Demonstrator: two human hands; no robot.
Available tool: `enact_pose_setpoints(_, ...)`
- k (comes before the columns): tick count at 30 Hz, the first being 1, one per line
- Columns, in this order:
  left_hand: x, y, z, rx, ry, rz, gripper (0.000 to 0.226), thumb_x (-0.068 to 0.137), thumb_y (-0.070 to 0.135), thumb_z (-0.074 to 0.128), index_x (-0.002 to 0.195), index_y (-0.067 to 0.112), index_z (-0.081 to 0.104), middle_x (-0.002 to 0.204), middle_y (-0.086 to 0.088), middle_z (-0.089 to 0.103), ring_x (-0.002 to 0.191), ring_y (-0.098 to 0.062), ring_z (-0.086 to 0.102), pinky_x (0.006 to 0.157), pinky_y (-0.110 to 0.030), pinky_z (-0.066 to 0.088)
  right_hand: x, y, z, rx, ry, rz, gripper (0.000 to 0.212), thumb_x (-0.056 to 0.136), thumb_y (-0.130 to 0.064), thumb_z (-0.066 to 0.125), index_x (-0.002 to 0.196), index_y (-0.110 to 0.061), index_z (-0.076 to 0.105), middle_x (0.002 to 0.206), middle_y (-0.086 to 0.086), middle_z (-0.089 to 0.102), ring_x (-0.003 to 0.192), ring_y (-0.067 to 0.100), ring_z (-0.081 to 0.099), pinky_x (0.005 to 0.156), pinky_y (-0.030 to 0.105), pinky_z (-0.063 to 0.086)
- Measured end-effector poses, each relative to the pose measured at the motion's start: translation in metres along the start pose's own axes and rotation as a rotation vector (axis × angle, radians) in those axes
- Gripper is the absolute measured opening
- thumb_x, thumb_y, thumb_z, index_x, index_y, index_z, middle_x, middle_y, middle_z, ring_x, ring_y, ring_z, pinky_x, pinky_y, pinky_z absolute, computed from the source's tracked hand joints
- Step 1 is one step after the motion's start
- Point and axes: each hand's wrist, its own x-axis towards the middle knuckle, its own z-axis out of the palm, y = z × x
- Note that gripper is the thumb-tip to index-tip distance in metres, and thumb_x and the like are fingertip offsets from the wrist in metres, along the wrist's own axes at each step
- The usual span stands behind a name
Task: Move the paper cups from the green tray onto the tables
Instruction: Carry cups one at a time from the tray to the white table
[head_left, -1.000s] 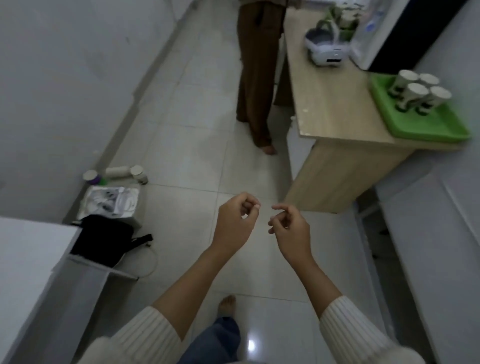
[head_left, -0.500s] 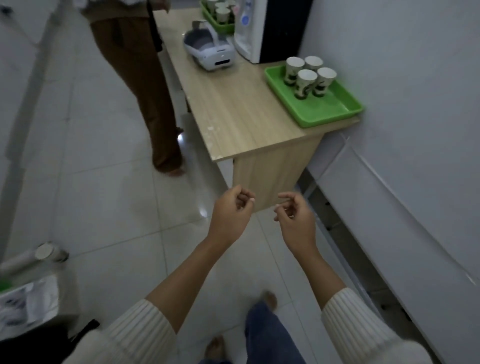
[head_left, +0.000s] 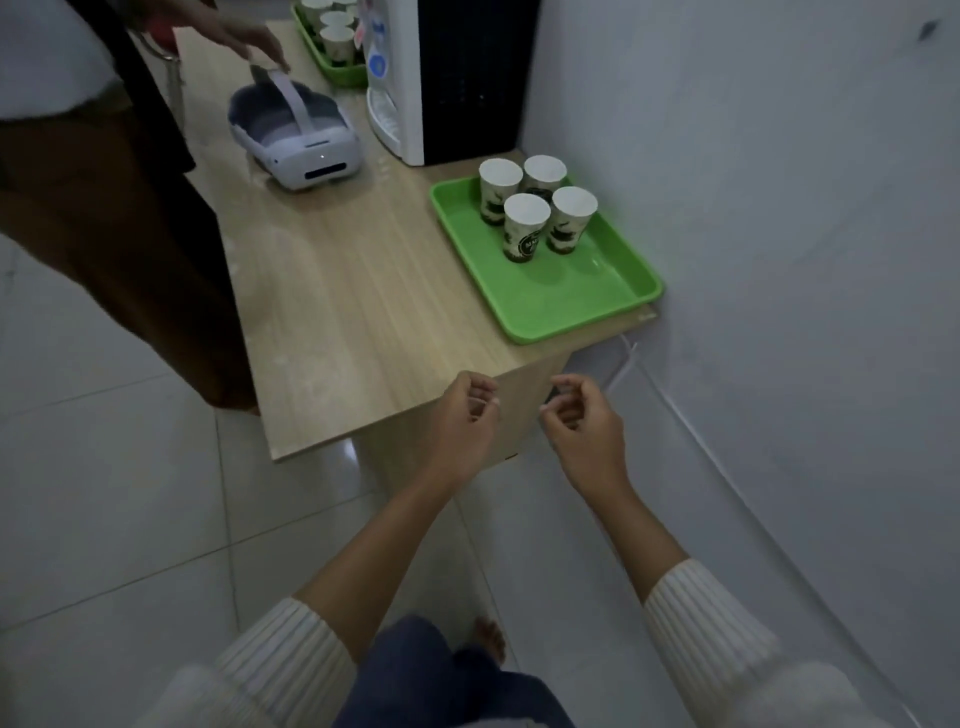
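Several white paper cups (head_left: 526, 227) with dark print stand upright, clustered at the far end of a green tray (head_left: 566, 301). The tray lies on the near right corner of a light wooden table (head_left: 353, 312), against the wall. My left hand (head_left: 467, 421) and my right hand (head_left: 582, 423) hover side by side just in front of the table's near edge, below the tray. Both have their fingers curled in loosely and hold nothing.
A white headset (head_left: 296, 137) lies on the table's far part, with another person's hand (head_left: 244, 36) reaching over it. That person (head_left: 104, 182) stands at the table's left side. A water dispenser (head_left: 441, 78) and a second green tray with cups (head_left: 332, 47) stand behind.
The view has swung right and closer to the table. The tray with cups now sits nearer, just above my hands. The hands keep the same curled pose.
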Motion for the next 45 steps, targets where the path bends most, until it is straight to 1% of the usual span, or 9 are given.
enact_pose_setpoints(6,0.097,0.017,0.027,-0.143,-0.020,-0.073,0.016,0.094,0.007,0.050,0.088,0.021,0.052,0.091,0.000,0.059,0.095,-0.024,0.060,0.086,-0.042,0.051,0.107,-0.001,-0.001,-0.064,-0.063,-0.028,0.055,0.076,-0.007,0.074,0.125,-0.015,0.049,0.102,0.004,0.056,0.092,0.015,0.053,0.076,0.011,0.043)
enact_pose_setpoints(18,0.280,0.059,0.065,-0.567,-0.049,-0.576,0.051,0.102,0.036,0.031,0.137,-0.001,0.038,0.137,-0.016,0.049,0.124,-0.030,0.049,0.101,-0.038,0.041,0.312,-0.021,0.033,-0.810,-0.136,-0.394,0.084,0.078,-0.034,0.073,0.147,-0.017,0.028,0.152,0.007,0.034,0.148,0.025,0.012,0.118,0.052,0.011)
enact_pose_setpoints(21,0.299,0.058,0.067,-0.612,-0.039,-0.677,0.057,0.100,0.040,0.034,0.137,-0.004,0.038,0.102,-0.012,0.054,0.098,-0.025,0.053,0.088,-0.035,0.045,0.344,-0.020,0.036,-0.907,-0.234,-0.437,0.087,0.077,-0.045,0.071,0.147,-0.021,0.026,0.154,0.007,0.031,0.149,0.025,0.003,0.116,0.057,0.002)
enact_pose_setpoints(25,0.309,0.054,0.071,-0.597,-0.049,-0.752,0.055,0.100,0.041,0.035,0.133,-0.003,0.038,0.112,-0.019,0.050,0.107,-0.028,0.050,0.097,-0.038,0.042,0.363,-0.017,0.038,-0.952,-0.356,-0.432,0.085,0.076,-0.052,0.068,0.147,-0.028,0.027,0.148,0.005,0.039,0.149,0.024,0.000,0.113,0.059,-0.009)
enact_pose_setpoints(30,0.315,0.051,0.074,-0.581,-0.076,-0.774,0.043,0.099,0.041,0.036,0.083,0.003,0.051,0.089,-0.013,0.054,0.096,-0.026,0.051,0.095,-0.038,0.042,0.365,-0.018,0.040,-0.881,-0.363,-0.407,0.076,0.073,-0.051,0.069,0.138,-0.030,0.038,0.132,0.002,0.050,0.141,0.022,0.025,0.116,0.057,-0.010)
enact_pose_setpoints(34,0.316,0.050,0.075,-0.591,-0.043,-0.798,0.045,0.099,0.041,0.036,0.091,-0.001,0.049,0.089,-0.015,0.056,0.101,-0.028,0.054,0.099,-0.039,0.042,0.359,-0.024,0.033,-0.819,-0.313,-0.389,0.072,0.070,-0.048,0.071,0.134,-0.028,0.044,0.124,0.003,0.053,0.132,0.023,0.034,0.117,0.051,-0.007)
enact_pose_setpoints(38,0.309,0.052,0.078,-0.633,-0.027,-0.786,0.044,0.100,0.040,0.034,0.084,0.003,0.051,0.076,-0.011,0.059,0.074,-0.019,0.059,0.096,-0.038,0.042,0.347,-0.034,0.020,-0.745,-0.303,-0.375,0.073,0.068,-0.045,0.073,0.134,-0.029,0.045,0.122,0.003,0.054,0.130,0.024,0.036,0.117,0.048,-0.006)
enact_pose_setpoints(41,0.298,0.055,0.081,-0.657,-0.011,-0.764,0.040,0.101,0.036,0.033,0.086,0.003,0.050,0.048,-0.005,0.058,0.044,-0.013,0.058,0.099,-0.039,0.044,0.335,-0.039,0.008,-0.686,-0.304,-0.364,0.075,0.066,-0.044,0.075,0.134,-0.029,0.046,0.122,0.005,0.054,0.127,0.027,0.038,0.117,0.046,0.002)
enact_pose_setpoints(45,0.271,0.063,0.083,-0.649,-0.040,-0.705,0.038,0.101,0.034,0.036,0.090,0.002,0.054,0.082,-0.015,0.058,0.073,-0.024,0.059,0.083,-0.037,0.051,0.311,-0.043,-0.014,-0.531,-0.334,-0.342,0.074,0.067,-0.039,0.077,0.134,-0.026,0.047,0.116,0.007,0.053,0.116,0.028,0.042,0.102,0.039,0.032)
